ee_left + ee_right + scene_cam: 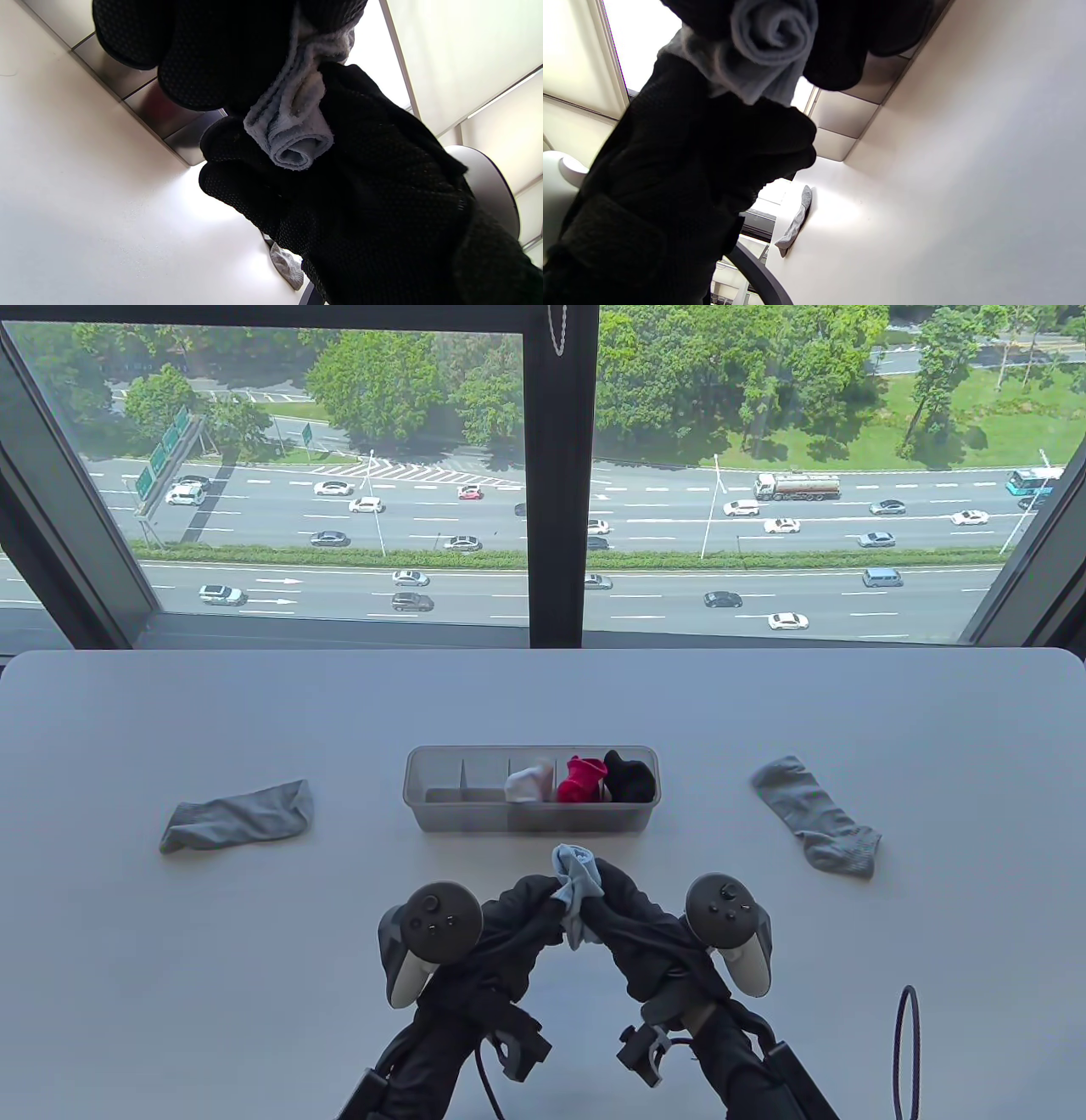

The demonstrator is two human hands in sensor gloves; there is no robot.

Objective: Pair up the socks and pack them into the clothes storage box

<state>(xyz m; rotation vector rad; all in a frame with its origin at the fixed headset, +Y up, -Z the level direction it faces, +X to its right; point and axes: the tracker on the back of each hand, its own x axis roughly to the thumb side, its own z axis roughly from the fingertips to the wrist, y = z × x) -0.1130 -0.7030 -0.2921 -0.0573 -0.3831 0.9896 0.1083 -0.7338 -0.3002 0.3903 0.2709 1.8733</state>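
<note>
Hands: the left hand (517, 912) and right hand (632, 916) met fingertip to fingertip above the counter (254, 1001), both pinching one light blue sock roll (577, 891).
Roll: in the wrist views it showed a tight spiral end, with a looser flap of cuff above it.
Step in hand: probably finishing the roll; it would go best if the cuff were folded snugly over the spiral while one hand kept the core pinched, so it cannot unwind.
Just beyond the hands: the clear storage box (530, 819), with a white bundle (524, 785), a red bundle (582, 779) and a black bundle (629, 777) toward its right end; left compartments looked free.
Farther out: one grey sock (237, 816) lay flat well left of the hands, another grey sock (816, 814) well right, unpaired.
</note>
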